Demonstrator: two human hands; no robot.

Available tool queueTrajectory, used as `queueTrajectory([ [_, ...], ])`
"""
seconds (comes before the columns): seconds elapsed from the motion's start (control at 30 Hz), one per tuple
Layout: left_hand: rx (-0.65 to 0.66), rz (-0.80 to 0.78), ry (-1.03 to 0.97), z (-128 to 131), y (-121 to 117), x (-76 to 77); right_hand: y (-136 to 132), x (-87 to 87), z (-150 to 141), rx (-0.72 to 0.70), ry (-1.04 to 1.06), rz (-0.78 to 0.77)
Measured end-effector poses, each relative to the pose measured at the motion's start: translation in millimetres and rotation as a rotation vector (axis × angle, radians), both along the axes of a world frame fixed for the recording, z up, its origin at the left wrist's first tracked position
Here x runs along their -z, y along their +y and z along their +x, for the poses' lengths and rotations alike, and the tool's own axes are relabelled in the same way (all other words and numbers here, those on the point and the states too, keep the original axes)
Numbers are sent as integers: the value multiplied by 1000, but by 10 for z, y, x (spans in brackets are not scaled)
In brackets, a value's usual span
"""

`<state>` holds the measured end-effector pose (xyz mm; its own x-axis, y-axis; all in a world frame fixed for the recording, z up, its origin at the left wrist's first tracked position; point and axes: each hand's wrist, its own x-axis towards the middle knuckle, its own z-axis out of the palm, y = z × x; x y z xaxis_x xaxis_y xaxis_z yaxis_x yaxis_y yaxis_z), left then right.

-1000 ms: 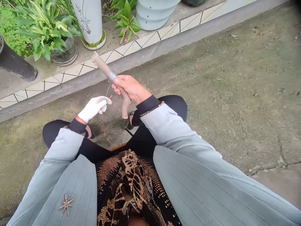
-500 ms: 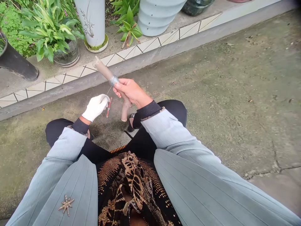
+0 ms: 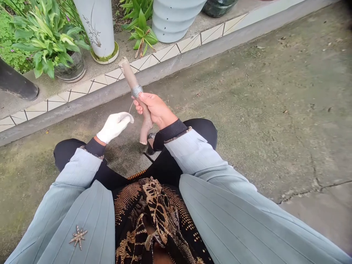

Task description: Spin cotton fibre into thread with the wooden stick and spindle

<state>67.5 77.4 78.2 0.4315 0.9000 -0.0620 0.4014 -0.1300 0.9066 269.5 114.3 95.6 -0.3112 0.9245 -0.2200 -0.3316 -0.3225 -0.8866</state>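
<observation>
Right hand [image 3: 156, 109] grasping crooked beige wooden stick [image 3: 129, 76], silver wire [image 3: 136, 90] coiled around, white-gloved left hand [image 3: 114, 125], right hand's eight o'clock, pinching wire strand [image 3: 131, 106]

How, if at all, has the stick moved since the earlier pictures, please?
Yes, the stick has moved rightward: its top end, previously below the saucer in view, now lies right of it.

The stick [image 3: 129, 76] is tan, its wire [image 3: 136, 91] apparently silvery, the jacket [image 3: 95, 216] pinstriped grey-blue.
</observation>
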Motion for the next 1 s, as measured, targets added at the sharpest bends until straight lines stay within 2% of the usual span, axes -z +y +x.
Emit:
queueTrajectory([
  [0.13,-206,-135,-239,76,24,85,-6,-37,38,6,14,25],
  [0.27,-316,-168,-313,120,44,87,-10,-46,20,32,19,11],
  [0.4,-366,-118,-308,128,17,85,-6,-45,2,39,4,-3],
  [0.7,-353,-54,-157,72,13,54,37,20,-35,27,-36,19],
  [0.77,-397,-106,-199,87,22,42,41,46,-59,58,-58,27],
  [0.87,-472,-281,-362,119,28,41,40,82,-92,89,-93,56],
  [1.0,-433,-443,-559,127,17,30,44,126,-108,88,-116,100],
])
